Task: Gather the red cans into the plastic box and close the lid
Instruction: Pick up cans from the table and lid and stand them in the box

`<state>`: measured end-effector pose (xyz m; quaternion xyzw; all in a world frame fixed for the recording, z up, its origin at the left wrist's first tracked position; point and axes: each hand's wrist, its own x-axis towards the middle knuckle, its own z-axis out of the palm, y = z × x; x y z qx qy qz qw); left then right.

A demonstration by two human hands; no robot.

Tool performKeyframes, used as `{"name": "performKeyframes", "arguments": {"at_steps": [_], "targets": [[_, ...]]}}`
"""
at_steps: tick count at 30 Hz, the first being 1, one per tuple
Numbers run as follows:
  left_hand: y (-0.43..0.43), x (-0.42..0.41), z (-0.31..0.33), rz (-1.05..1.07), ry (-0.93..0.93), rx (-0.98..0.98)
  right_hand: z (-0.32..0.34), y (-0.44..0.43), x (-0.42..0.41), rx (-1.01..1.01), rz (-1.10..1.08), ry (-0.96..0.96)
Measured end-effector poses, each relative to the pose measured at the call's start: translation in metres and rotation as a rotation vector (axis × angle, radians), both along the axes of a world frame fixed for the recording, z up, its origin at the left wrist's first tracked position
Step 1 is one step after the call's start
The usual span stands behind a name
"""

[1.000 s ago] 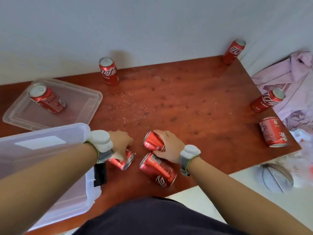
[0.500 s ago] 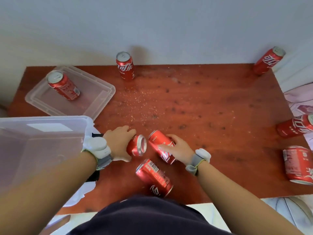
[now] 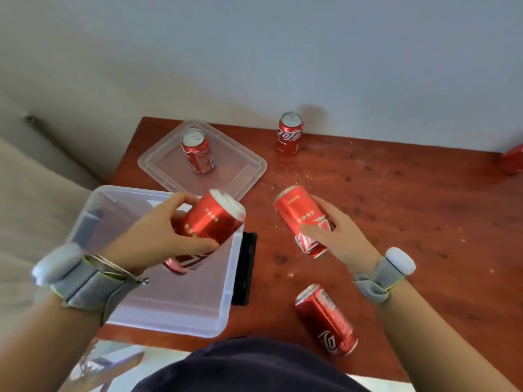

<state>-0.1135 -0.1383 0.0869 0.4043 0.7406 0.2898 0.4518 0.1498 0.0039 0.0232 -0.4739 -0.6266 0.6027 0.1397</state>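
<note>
While a red aluminium can (image 3: 210, 219) is gripped by the left hand (image 3: 152, 236) over the clear plastic box (image 3: 226, 304) at near left, another (tilted) is clasped by the right hand (image 3: 343, 236); each should be lowered gently inside.

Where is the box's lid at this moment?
In the head view the lid lies flat on the table at the far left, just beyond the open plastic box, with one upright red can standing on it.
</note>
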Motion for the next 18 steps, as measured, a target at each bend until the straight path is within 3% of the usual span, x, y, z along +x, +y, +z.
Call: {"name": "performKeyframes", "arguments": {"at_steps": [4, 8, 13, 18], "targets": [[-0.039, -0.068, 0.004, 0.008, 0.253, -0.154, 0.050, -0.035, -0.079, 0.459, 0.317, -0.094], [-0.053, -0.100, -0.010, -0.115, 0.854, -0.132, 0.049, -0.066, -0.142, 0.661, 0.511, -0.337], [-0.038, -0.130, -0.044, -0.253, 1.071, -0.116, -0.002, -0.096, -0.196, 0.573, 0.702, -0.613], [-0.026, -0.141, -0.083, -0.434, 1.216, -0.207, -0.027, -0.098, -0.210, 0.628, 0.672, -0.690]]}}
